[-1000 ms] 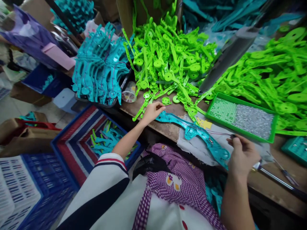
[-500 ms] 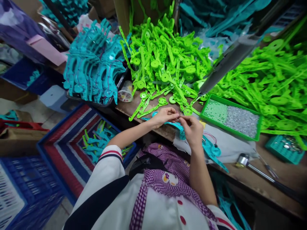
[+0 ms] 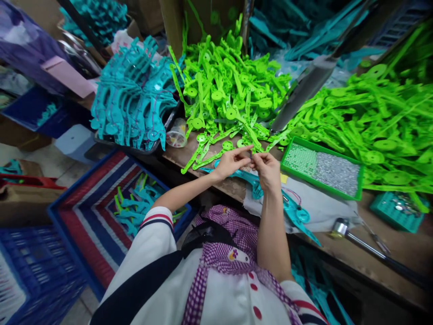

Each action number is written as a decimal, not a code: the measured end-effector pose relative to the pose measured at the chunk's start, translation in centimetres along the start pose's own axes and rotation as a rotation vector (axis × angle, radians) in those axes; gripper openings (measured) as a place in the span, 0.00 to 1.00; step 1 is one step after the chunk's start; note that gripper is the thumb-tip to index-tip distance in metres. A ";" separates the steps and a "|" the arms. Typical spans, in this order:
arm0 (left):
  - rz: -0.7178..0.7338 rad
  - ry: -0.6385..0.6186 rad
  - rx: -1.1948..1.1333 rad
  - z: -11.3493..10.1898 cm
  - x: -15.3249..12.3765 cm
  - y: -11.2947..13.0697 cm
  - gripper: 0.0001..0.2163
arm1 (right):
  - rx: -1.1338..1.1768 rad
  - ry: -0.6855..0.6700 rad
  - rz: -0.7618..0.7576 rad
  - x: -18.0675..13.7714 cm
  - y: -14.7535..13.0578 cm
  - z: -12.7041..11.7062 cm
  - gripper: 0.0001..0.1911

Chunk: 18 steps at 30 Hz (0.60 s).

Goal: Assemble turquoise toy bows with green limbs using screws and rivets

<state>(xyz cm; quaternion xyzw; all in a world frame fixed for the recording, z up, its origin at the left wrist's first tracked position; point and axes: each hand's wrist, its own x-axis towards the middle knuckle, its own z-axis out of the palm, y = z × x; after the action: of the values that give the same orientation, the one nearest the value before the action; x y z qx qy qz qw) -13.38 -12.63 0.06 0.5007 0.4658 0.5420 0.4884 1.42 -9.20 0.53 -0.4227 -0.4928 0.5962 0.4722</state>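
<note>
My left hand [image 3: 232,163] and my right hand [image 3: 268,171] meet above the front edge of the bench. Their fingertips come together around something small and thin that I cannot make out. On my left hand the index finger is stretched past the thumb; my right thumb and fingers are pinched. Just below them lies a long turquoise plastic part [image 3: 248,176], partly covered by my hands. Beside my right wrist, a second turquoise part [image 3: 297,215] with a thin pinkish wire rests on a white cloth [image 3: 320,203].
Bright green plastic arms [image 3: 233,90] are heaped behind my hands. A green tray [image 3: 361,180] of small pieces stands right, near a long-handled metal tool [image 3: 367,246]. Turquoise parts [image 3: 131,99] are stacked left. A striped-lined crate [image 3: 84,216] sits below. A grey tool [image 3: 301,92] hangs overhead.
My left index finger has straightened out past the thumb, and both hands are slightly higher on the bench. The view has shifted a little.
</note>
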 end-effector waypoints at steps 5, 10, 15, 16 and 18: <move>0.226 0.053 0.338 -0.5 -1.7 0.2 0.17 | -0.024 -0.101 0.014 -1.5 0.8 -0.7 0.25; 0.421 0.108 0.554 -0.5 -2.3 0.2 0.09 | -0.080 -0.093 -0.002 -2.1 0.4 -0.7 0.19; 0.163 0.243 0.270 -0.6 -1.1 -0.5 0.11 | -0.136 0.061 -0.012 -2.7 0.6 -0.9 0.21; 0.076 0.263 0.180 -0.9 -0.8 -0.7 0.12 | -0.133 0.110 -0.010 -3.0 0.6 -1.4 0.22; -0.047 0.299 0.053 -1.7 -0.7 -1.3 0.15 | -0.105 0.208 -0.018 -3.8 0.5 -3.0 0.22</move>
<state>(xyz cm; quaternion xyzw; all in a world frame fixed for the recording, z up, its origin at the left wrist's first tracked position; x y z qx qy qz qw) -14.93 -13.21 -1.44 0.4160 0.5593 0.5864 0.4127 5.05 -12.43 -0.29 -0.5019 -0.4755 0.5183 0.5033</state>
